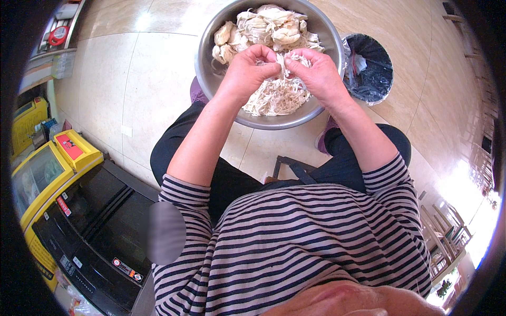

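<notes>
A wide steel bowl is in front of me, between my feet. Larger pale pieces of what looks like cooked chicken meat fill its far side. On the near side lies a heap of thin shreds of the same meat. Above that heap my left hand and my right hand meet, thumbs against bent fingers. A small strip of chicken meat is pinched between them, its ends partly hidden by the fingertips.
A bin with a black liner stands right of the bowl, holding something whitish. To my left are a black appliance and a yellow glass-topped cabinet. Wooden chairs line the right side. Pale tiles cover the floor.
</notes>
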Available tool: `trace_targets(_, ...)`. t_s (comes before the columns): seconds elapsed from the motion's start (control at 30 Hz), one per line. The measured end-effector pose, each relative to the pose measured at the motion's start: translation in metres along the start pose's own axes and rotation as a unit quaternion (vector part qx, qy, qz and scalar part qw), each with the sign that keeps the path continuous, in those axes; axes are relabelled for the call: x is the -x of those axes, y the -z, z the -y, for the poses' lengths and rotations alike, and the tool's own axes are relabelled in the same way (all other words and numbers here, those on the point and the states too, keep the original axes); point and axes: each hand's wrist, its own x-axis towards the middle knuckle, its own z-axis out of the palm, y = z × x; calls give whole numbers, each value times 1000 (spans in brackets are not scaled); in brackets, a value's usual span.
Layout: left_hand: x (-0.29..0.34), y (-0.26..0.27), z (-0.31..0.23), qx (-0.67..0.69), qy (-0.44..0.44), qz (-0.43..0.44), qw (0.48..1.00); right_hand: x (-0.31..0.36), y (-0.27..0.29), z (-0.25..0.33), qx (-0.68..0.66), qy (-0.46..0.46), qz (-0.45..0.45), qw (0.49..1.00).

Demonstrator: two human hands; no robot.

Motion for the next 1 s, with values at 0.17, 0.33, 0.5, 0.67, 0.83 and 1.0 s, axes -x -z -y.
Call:
trace_targets(0.17,-1,-2,-2,-7,-7,-36,999,2,-1,2,36,10,-10,999)
trace_targets(0.33,1,-4,-5,9,6,-37,999,2,2,7,77,-19,-18,997)
trace_targets(0.5,1,-2,-9,-40,-11,-53,998,4,2,9,73,6,-25,997)
trace_targets(0.67,2,-2,-8,-28,-5,-42,999,1,2,5,74,-11,-34,997)
trace_targets(0.83,2,0,-9,-32,-5,-48,998,3,2,7,50,3,-28,998)
trace_targets(1.0,4,-1,-12,-25,-1,-26,999,5,1,13,40,-15,-33,999)
